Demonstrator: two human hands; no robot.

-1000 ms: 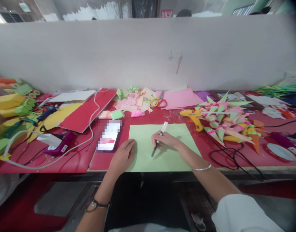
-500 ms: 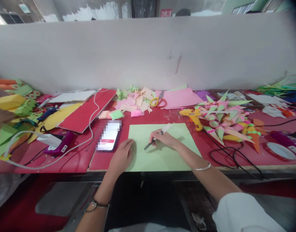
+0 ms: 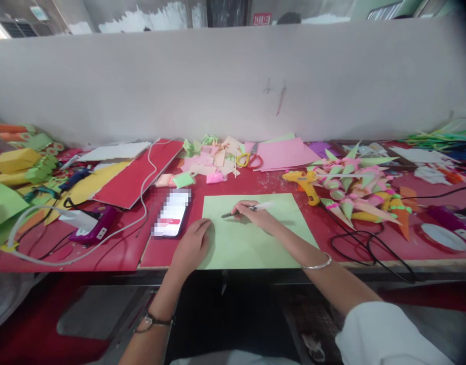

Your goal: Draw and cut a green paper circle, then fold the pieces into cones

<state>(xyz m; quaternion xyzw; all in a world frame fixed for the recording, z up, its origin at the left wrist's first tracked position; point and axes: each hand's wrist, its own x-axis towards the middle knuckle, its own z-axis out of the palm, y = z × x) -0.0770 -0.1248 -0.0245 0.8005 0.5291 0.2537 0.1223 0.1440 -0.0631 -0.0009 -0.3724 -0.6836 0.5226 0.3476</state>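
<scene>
A sheet of light green paper point(image 3: 256, 248) lies flat at the table's front edge. My right hand point(image 3: 251, 213) is closed around a pen point(image 3: 229, 215) with a dark tip end and a clear barrel; the tip points left, over the upper left part of the sheet. Whether the tip touches the paper I cannot tell. My left hand point(image 3: 197, 241) rests flat on the sheet's left edge, its fingers stretched out and holding nothing. Just left of that hand lies a phone point(image 3: 172, 215) with its screen lit.
Behind the sheet are yellow-and-red-handled scissors point(image 3: 250, 159), pink paper point(image 3: 282, 154) and paper scraps point(image 3: 214, 157). A yellow glue gun point(image 3: 305, 183) lies right, beside a pile of paper cones point(image 3: 354, 187). Leftward are a purple power strip point(image 3: 94, 228), a white cable and red board point(image 3: 142, 175).
My right hand has moved the pen up and slightly left over the sheet. My left hand has stayed put. At the far left, another person's hand has gone and green paper has shifted.
</scene>
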